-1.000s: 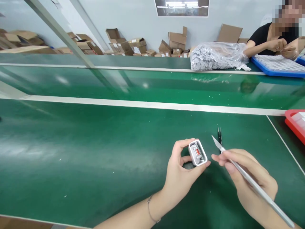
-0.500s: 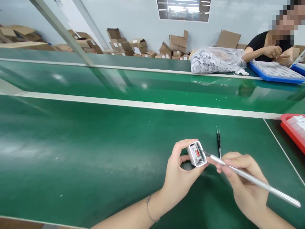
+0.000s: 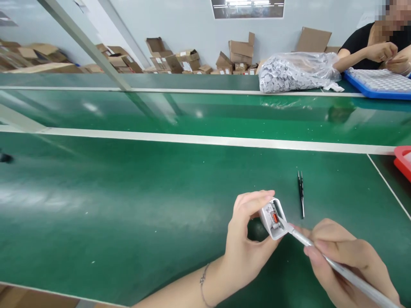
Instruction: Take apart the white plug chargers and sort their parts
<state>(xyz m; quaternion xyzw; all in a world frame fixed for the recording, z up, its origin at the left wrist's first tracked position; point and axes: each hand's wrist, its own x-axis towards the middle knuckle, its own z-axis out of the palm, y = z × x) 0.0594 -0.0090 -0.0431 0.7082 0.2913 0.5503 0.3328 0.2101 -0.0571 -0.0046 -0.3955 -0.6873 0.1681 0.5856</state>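
Between the thumb and fingers of my left hand [image 3: 245, 241] is a small white plastic housing [image 3: 265, 222], its open end turned up toward me. Inside the housing sit grey-white parts and an orange-red piece [image 3: 275, 218]. My right hand [image 3: 346, 261] grips a silver craft knife [image 3: 337, 266] like a pen. The knife's blade reaches into the open end, close to the orange-red piece; whether it touches that piece I cannot tell. Black tweezers [image 3: 301, 194] lie on the green bench just beyond my right hand.
A red tray [image 3: 403, 162] stands at the right edge of the green bench [image 3: 128, 214]. Across the divider lie a clear bag of small white parts [image 3: 289, 75] and a blue tray [image 3: 379, 92], where another person's hands work. Cardboard boxes [image 3: 167, 62] line the wall.
The housing has tilted and shifted slightly right and down in view with my left hand. The knife has moved lower right and turned steeper, its blade still at the opening. The view has shifted.
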